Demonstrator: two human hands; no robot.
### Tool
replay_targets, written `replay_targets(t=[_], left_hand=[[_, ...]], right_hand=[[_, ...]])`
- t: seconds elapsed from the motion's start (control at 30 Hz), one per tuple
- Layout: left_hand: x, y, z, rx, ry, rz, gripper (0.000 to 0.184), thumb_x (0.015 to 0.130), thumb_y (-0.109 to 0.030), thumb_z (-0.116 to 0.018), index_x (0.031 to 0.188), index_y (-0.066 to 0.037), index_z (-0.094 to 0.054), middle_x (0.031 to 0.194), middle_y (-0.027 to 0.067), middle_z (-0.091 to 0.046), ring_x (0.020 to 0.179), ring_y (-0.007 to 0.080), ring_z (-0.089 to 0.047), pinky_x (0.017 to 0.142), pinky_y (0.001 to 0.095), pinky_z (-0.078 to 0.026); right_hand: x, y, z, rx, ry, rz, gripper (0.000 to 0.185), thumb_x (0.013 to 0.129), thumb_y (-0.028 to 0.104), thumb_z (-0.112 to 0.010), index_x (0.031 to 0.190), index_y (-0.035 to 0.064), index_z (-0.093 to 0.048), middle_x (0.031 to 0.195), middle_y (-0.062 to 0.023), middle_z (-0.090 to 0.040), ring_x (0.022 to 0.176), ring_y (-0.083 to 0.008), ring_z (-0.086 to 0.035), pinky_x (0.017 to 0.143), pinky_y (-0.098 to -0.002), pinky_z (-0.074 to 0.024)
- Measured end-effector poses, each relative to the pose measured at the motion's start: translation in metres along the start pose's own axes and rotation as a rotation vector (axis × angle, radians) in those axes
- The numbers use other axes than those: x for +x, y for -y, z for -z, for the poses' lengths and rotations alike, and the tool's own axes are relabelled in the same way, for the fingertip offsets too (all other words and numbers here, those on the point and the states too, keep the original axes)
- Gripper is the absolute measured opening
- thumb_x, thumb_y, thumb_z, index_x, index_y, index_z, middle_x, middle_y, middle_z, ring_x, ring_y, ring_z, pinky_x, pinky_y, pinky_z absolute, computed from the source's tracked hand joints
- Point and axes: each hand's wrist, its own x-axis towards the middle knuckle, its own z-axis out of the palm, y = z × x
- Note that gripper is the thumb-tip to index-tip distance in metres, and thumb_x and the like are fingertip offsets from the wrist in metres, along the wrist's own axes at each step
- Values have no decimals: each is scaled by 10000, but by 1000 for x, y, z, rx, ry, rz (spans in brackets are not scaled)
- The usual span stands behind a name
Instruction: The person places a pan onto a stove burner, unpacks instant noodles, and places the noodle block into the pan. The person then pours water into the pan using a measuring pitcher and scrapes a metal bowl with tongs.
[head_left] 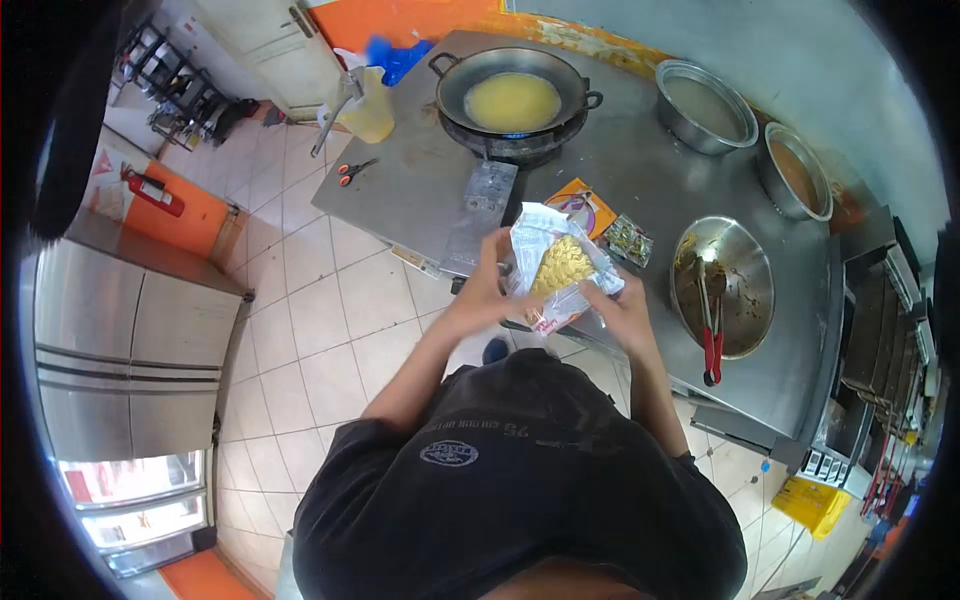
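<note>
My left hand grips the left side of an opened white wrapper, its fingers slightly blurred. Inside it, a yellow block of dried instant noodles shows through the torn top. On the other side, my right hand pinches the wrapper's lower right edge. Both hands hold the packet in front of my body, over the near edge of the steel counter. Just beyond it lie an orange packet and a small clear-and-silver sachet with green bits.
A wok of yellowish liquid sits over a blue flame. Orange-handled scissors and a plastic jug stand left. On the right are a steel bowl with red-handled tongs and two metal pots holding liquid.
</note>
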Motion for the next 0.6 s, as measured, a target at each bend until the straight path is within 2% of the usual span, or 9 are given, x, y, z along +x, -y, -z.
replay_targets(t=[0.03, 0.13, 0.17, 0.27, 0.3, 0.4, 0.43, 0.57, 0.6], left_hand=[[-7, -31, -4, 278, 10, 8, 1188, 477, -344, -869, 1343, 65, -165, 1311, 244, -348, 1223, 350, -369, 1025, 430, -284], [-24, -51, -29, 607, -103, 73, 1202, 474, -304, -861, 1349, 90, -138, 1318, 264, -328, 1217, 391, -358, 1026, 424, -289], [-25, -40, -32, 600, -174, 30, 1083, 481, -266, -850, 1294, 83, -227, 1235, 257, -376, 1149, 406, -380, 976, 430, -332], [-31, -21, -34, 578, -269, 58, 919, 495, -224, -833, 1192, 68, -309, 1111, 225, -412, 1062, 385, -398, 898, 441, -365], [-33, -23, -30, 620, -288, 24, 797, 501, -180, -813, 1103, 49, -344, 1027, 200, -404, 1005, 371, -394, 846, 444, -374], [-37, -13, -18, 705, -325, -1, 833, 495, -154, -804, 1145, 60, -328, 1072, 215, -391, 1025, 385, -386, 867, 448, -369], [-38, -11, -15, 704, -320, -16, 849, 492, -146, -802, 1160, 64, -322, 1089, 222, -385, 1033, 392, -382, 879, 453, -363], [-35, -11, 8, 676, -291, -89, 910, 483, -124, -795, 1214, 78, -293, 1152, 248, -364, 1069, 419, -364, 927, 470, -340], [-33, -12, 15, 661, -279, -107, 924, 481, -122, -793, 1226, 82, -285, 1168, 254, -358, 1078, 425, -358, 939, 474, -333]], right_hand=[[2, 2, -4, -16, -33, 23, 335, 820, 86, -623, 1115, -53, -548, 956, -67, -630, 819, -96, -576, 721, -245, -467], [6, 7, -13, 77, 14, 122, 373, 813, 87, -634, 1137, -60, -525, 951, -71, -631, 813, -109, -584, 723, -251, -474], [5, 9, -15, 86, 76, 22, 393, 805, 92, -645, 1146, -57, -517, 1045, -91, -597, 921, -129, -567, 765, -260, -468], [7, -6, -31, 126, -48, 212, 385, 789, 81, -663, 1126, -39, -521, 1093, -120, -575, 896, -152, -588, 752, -299, -493], [7, 8, -26, -213, -105, 380, 368, 748, 101, -700, 1060, -29, -557, 1164, -152, -514, 1018, -249, -544, 848, -376, -449], [19, 31, -26, -473, -113, 539, 364, 699, 128, -731, 1005, -13, -594, 1179, -189, -485, 1114, -358, -442, 935, -440, -369], [23, 28, -32, -526, -47, 463, 385, 688, 211, -740, 995, 12, -622, 1191, -211, -462, 1137, -402, -392, 956, -454, -344], [42, 27, -66, -879, -27, 479, 437, 725, 372, -690, 1016, 48, -652, 1235, -228, -456, 1172, -419, -373, 952, -451, -353], [51, 24, -71, -790, 31, 440, 431, 721, 368, -695, 1005, 47, -658, 1227, -231, -466, 1173, -417, -376, 956, -449, -350]])
